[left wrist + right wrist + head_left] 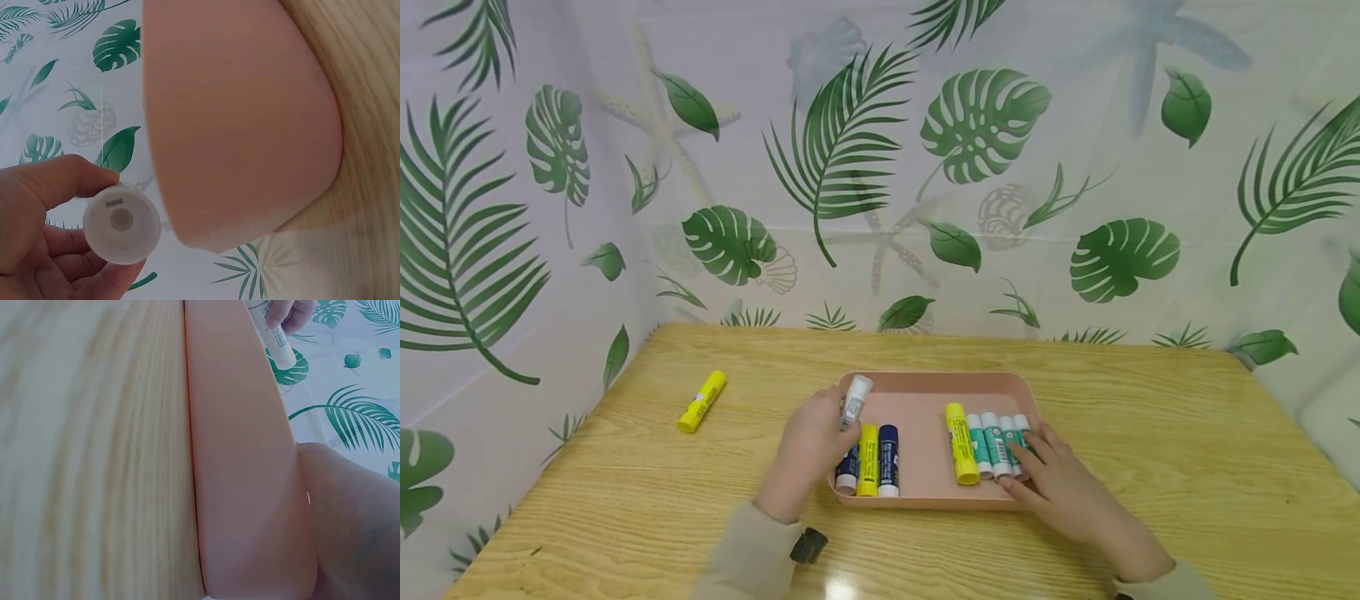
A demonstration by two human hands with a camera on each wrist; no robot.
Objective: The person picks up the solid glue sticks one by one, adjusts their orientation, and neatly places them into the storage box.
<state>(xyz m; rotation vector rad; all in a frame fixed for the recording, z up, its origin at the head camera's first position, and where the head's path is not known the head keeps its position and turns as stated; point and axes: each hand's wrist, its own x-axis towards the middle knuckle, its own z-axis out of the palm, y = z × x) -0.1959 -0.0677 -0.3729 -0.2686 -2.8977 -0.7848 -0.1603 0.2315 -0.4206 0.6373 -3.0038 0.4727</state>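
My left hand pinches a white glue stick between thumb and fingers, tilted over the left end of a pink tray. In the left wrist view the round white end of this glue stick faces the camera. Below that hand, two navy glue sticks lie in the tray with a yellow one between them. My right hand rests at the tray's right end, its fingers relaxed over the rim and touching a row of several teal-and-white glue sticks. Left of this row lies another yellow glue stick.
One more yellow glue stick lies on the wooden table, left of the tray. A leaf-patterned cloth hangs behind the table and along its left side. The tray has raised walls.
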